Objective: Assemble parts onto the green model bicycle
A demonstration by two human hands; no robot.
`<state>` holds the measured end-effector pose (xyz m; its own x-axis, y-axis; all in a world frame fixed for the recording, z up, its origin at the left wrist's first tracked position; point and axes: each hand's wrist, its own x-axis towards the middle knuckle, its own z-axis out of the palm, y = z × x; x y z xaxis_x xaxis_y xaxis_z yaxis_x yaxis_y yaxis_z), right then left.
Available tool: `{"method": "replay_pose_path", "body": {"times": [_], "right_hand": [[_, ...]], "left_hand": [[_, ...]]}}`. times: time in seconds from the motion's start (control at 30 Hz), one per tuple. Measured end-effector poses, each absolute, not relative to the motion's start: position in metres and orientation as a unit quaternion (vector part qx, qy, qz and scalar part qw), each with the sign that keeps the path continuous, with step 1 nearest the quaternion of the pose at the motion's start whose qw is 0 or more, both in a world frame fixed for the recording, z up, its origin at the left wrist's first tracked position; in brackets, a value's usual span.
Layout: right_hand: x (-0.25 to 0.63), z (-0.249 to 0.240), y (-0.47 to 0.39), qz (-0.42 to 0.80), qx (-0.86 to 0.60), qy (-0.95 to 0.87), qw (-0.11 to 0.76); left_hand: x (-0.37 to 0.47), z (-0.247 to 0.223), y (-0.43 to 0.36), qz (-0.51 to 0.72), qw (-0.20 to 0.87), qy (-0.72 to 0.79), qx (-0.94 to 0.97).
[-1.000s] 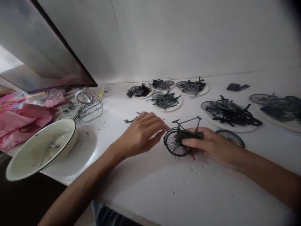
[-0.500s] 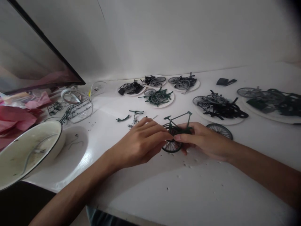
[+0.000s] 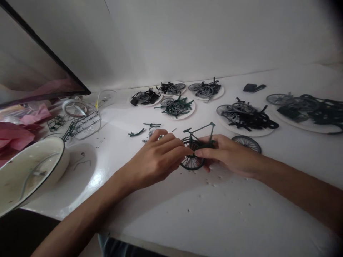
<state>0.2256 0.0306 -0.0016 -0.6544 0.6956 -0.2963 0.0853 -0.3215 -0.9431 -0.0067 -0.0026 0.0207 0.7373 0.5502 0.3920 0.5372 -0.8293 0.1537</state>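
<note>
A small dark-green model bicycle [image 3: 199,129] with one spoked wheel [image 3: 193,163] is held just over the white table. My right hand [image 3: 227,153] grips its frame, thumb on the near side and fingers behind. My left hand [image 3: 160,157] is closed, its fingertips pinched at the wheel's hub beside the right thumb. Whatever small part lies between those fingertips is hidden. A loose spoked wheel [image 3: 246,144] rests on the table behind my right wrist. Beyond my left hand lie a curved green part [image 3: 136,132] and a straighter green part [image 3: 152,125].
Paper plates of model bicycle parts stand along the back, one with green pieces [image 3: 178,107] and one with black pieces [image 3: 248,116]. An enamel basin [image 3: 64,153] is at left, near a roll of tape [image 3: 75,107] and pink wrapping [image 3: 16,137]. Black pieces [image 3: 253,87] lie at back right.
The whole view has shifted slightly, so everything sits a little further left and higher. Both hands keep the same hold on the model bicycle.
</note>
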Motion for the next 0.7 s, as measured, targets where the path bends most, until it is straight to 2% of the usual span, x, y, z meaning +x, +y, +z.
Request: {"method": "replay_pose_path", "body": {"times": [0.17, 0.7], "right_hand": [[0.2251, -0.0016, 0.0305, 0.730, -0.355, -0.546, 0.206], [0.2265, -0.0055, 0.0308, 0.716, -0.371, -0.558, 0.198]], "left_hand": [[-0.0067, 0.0201, -0.0027, 0.189, -0.026, 0.296, 0.936], [-0.0036, 0.0184, -0.0032, 0.191, -0.024, 0.306, 0.932]]}}
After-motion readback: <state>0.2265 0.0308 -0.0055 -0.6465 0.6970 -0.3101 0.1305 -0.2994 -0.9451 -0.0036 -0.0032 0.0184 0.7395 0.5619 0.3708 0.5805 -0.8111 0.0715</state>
